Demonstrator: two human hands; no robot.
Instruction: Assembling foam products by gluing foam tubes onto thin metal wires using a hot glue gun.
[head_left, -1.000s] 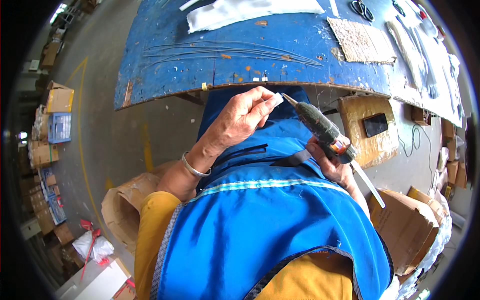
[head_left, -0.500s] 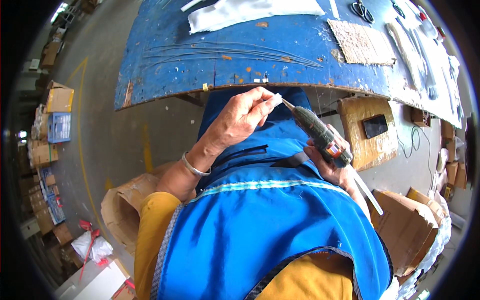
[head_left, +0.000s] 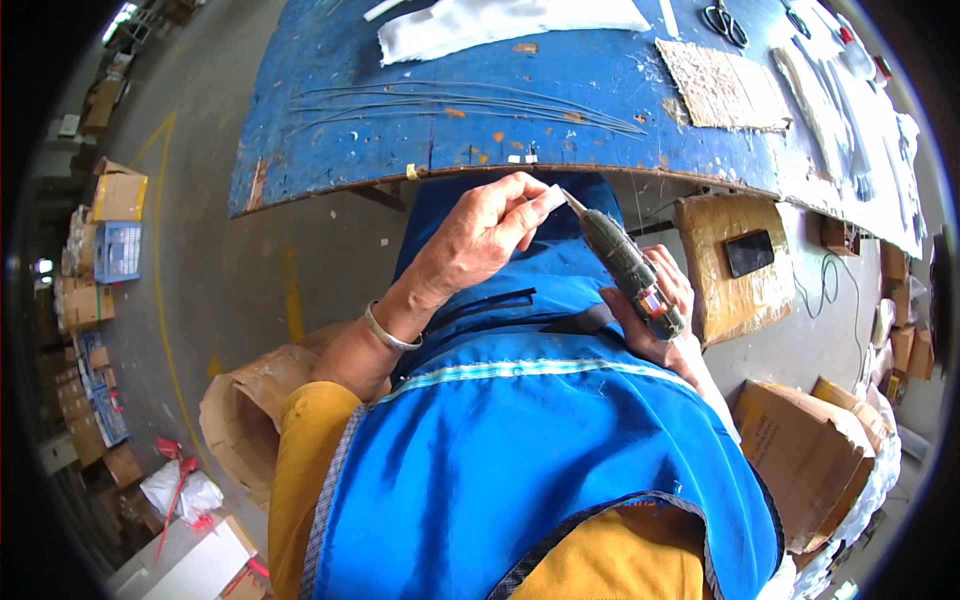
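Holding a small white piece (head_left: 553, 199) pinched in the fingers (head_left: 520, 205) of our left hand (head_left: 478, 240), we meet it with the metal tip of a dark glue gun (head_left: 628, 265) just below the near edge of the blue desk (head_left: 420, 140). Our right hand (head_left: 662, 320) wraps the gun's rear end, fingers clamped around it, the tool slanting up and left so its nozzle touches the white piece. Both hands sit over our blue apron (head_left: 530, 440), in front of the body. A metal bangle (head_left: 388, 330) circles the left wrist. On the desk lie thin wires (head_left: 450, 100), a white cloth (head_left: 500, 22), a brown mat (head_left: 722, 85) and scissors (head_left: 724, 20). Cardboard boxes (head_left: 815, 460) stand on the floor to the right, one carrying a dark phone (head_left: 750, 252).
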